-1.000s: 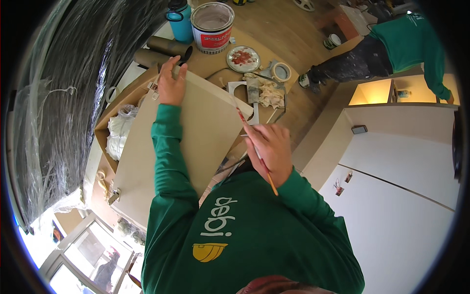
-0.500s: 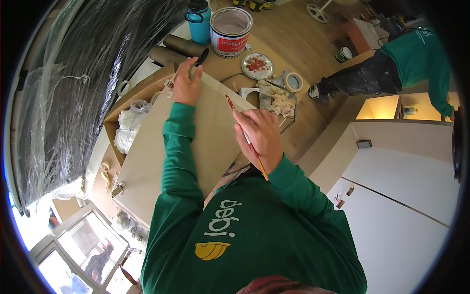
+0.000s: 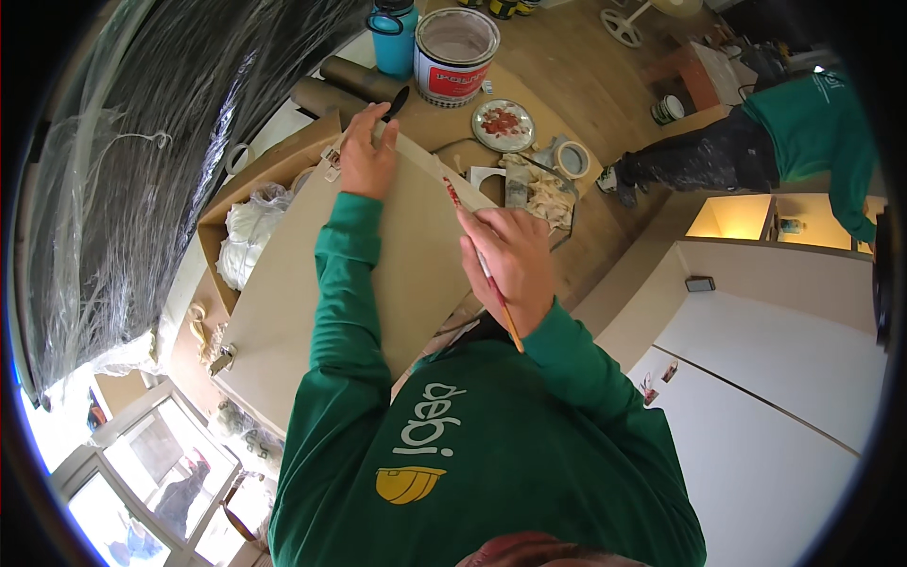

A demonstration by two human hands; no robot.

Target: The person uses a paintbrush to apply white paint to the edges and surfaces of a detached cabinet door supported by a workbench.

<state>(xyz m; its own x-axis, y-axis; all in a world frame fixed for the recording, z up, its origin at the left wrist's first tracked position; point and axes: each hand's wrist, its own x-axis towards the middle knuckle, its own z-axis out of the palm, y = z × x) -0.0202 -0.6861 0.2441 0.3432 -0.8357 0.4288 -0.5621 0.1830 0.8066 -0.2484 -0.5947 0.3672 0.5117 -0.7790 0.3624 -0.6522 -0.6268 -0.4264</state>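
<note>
Beige panel (image 3: 416, 255) | brush (image 3: 487, 271), right fingers (image 3: 487, 225) | long axis diagonal | tip forward-left

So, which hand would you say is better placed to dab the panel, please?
Probably the right hand: it holds the brush near the panel's edge, while the left hand rests on the panel.

We're in a room under renovation
We see plastic sheeting (image 3: 179, 189), an open can (image 3: 456, 61), a smeared lid (image 3: 504, 126) and a co-worker's spattered trousers (image 3: 704, 156).
</note>
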